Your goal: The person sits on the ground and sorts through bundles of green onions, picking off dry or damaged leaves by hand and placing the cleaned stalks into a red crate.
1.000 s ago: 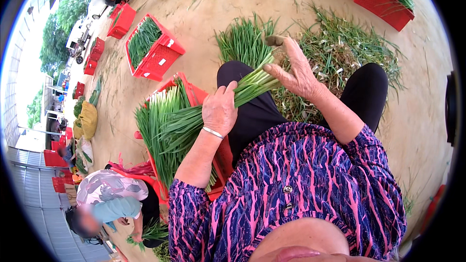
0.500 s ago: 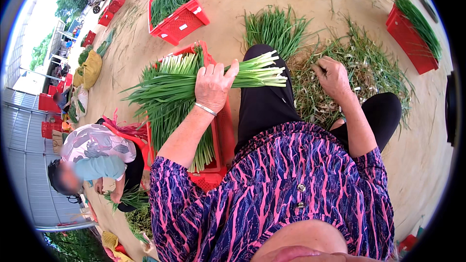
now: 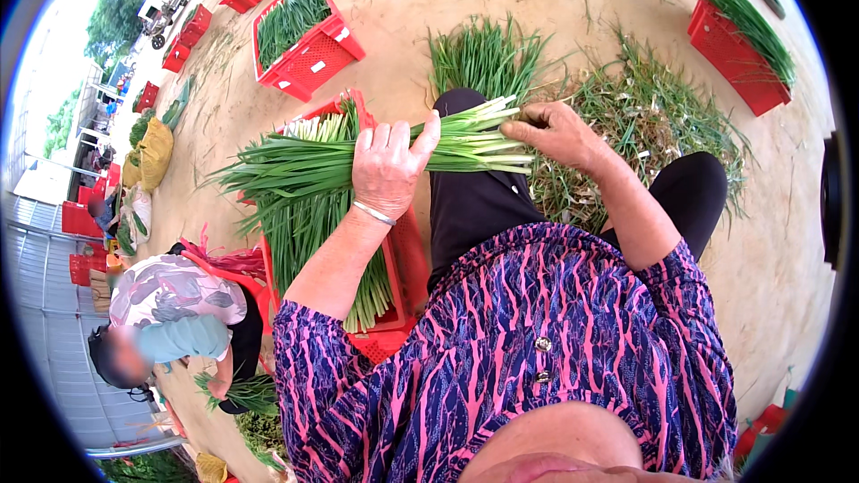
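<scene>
My left hand (image 3: 391, 164) is wrapped round a thick bunch of Chinese chives (image 3: 461, 145), its pale stem ends pointing right and the long green leaves trailing left. Those leaves lie over a red plastic crate (image 3: 410, 255) that holds more chives (image 3: 367, 291). At the pale ends, my right hand (image 3: 557, 132) has its thumb and fingers pinched together; whether a stem is between them is too small to tell. Below and beyond that hand spreads a heap of loose leaves and dry trimmings (image 3: 640, 130).
A pile of untrimmed chives (image 3: 488, 58) lies on the sandy ground beyond my knee. Filled red crates stand at the far left (image 3: 313, 63) and far right (image 3: 738, 54). At left a co-worker (image 3: 188, 304) bends over greens, with yellow sacks (image 3: 152, 152) farther off.
My right hand has moved left from above the trimmings to the pale stem ends. My left hand keeps its hold on the chives, and the whole view has shifted slightly.
</scene>
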A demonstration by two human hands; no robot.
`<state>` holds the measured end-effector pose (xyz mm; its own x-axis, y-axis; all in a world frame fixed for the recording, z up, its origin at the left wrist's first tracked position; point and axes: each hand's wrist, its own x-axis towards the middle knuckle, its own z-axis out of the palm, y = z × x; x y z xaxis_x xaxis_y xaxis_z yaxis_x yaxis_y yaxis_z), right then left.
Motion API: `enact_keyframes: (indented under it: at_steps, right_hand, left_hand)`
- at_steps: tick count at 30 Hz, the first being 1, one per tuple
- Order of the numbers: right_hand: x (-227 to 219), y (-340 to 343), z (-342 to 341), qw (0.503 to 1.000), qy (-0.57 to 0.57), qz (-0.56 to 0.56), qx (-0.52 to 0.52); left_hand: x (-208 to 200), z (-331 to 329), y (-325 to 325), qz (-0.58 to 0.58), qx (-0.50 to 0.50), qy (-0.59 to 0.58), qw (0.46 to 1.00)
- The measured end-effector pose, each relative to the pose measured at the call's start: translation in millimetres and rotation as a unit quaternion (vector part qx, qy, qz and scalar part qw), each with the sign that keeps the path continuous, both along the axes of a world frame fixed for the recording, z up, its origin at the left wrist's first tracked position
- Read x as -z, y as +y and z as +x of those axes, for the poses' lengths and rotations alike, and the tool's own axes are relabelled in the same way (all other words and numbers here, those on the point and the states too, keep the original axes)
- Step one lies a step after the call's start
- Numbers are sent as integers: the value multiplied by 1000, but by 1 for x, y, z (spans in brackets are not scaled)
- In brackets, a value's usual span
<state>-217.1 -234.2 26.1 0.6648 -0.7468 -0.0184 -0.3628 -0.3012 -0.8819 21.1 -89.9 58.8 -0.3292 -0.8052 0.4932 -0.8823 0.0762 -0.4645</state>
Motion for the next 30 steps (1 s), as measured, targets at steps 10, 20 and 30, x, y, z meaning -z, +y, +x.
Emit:
enact_keyframes:
  at_steps: [10, 20, 30]
  right_hand:
    - [47, -22, -36, 992, -80, -47, 91]
    - [157, -23, -116, 982, 129, 97, 96]
    - [166, 6, -148, 947, 313, 64, -11]
  left_hand:
    - [13, 62, 54, 64, -174, 67, 980]
    - [-23, 284, 139, 145, -645, 182, 728]
    - [42, 351, 105, 105, -678, 228, 690]
